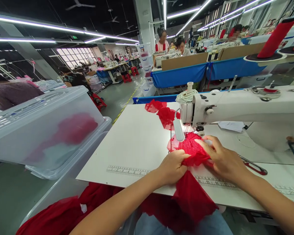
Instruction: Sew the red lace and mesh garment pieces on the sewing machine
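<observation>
1. The left hand [173,166] is closed on the red fabric [193,148], gathering it in a bunch; the fingertips are buried in the folds.
2. The right hand [221,158] touches the fabric's right edge, thumb and forefinger extended; whether it pinches or merely steadies the cloth, I cannot tell. Its lower fingers are hard to make out.
3. The fabric runs between the hands, its upper part beneath the head of the sewing machine [215,106], its lower part hanging from the left hand over the table [112,140] edge toward the lap. The needle's contact with the cloth cannot be made out.
4. A dark metal tool [258,169] lies beside the right wrist, partly covered by it.
5. Forearms cover stretches of the printed ruler [129,171].
6. The machine is cut off at the right; contents of the plastic bin [39,130] show only as a red blur.
</observation>
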`<action>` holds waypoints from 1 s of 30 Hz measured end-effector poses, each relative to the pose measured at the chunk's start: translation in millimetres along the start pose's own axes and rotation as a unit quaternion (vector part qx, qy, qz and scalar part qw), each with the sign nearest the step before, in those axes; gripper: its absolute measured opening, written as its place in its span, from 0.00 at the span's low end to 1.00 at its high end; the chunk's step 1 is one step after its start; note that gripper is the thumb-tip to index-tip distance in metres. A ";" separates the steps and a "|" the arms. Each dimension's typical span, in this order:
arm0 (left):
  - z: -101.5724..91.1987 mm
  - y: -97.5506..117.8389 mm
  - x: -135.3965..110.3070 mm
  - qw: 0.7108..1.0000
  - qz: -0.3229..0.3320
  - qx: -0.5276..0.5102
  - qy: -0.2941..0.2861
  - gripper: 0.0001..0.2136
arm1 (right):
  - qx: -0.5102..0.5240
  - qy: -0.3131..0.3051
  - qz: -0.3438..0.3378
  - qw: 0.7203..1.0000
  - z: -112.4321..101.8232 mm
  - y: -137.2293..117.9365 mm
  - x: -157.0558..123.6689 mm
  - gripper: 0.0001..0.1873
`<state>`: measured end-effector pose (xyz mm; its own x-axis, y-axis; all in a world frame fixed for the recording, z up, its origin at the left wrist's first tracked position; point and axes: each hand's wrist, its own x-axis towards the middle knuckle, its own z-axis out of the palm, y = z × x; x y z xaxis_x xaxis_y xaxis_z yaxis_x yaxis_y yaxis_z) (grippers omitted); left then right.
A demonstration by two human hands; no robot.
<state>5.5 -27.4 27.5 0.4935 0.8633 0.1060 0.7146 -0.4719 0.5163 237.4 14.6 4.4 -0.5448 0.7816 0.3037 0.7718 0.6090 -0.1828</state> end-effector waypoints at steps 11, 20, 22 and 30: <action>20.6 -2.9 -14.3 0.965 0.021 0.256 0.047 0.13 | -0.022 -0.010 -0.126 0.992 15.8 -7.5 23.0 0.13; -11.5 -32.2 10.5 0.973 0.147 0.179 0.003 0.09 | 0.130 -0.029 -0.116 0.984 5.9 -7.5 24.9 0.10; -18.3 -37.0 18.4 0.985 0.115 0.111 -0.057 0.10 | 0.144 -0.024 -0.094 0.985 8.3 -4.4 27.0 0.12; -26.3 -43.3 41.9 0.996 0.057 -0.005 -0.074 0.15 | 0.241 0.013 -0.015 0.970 15.6 -5.4 34.7 0.08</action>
<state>-17.8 34.0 32.0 0.6391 0.7681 0.0389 0.6449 -0.5628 0.5171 209.3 40.5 1.3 -0.5518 0.7621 0.3388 0.5090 0.6295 -0.5871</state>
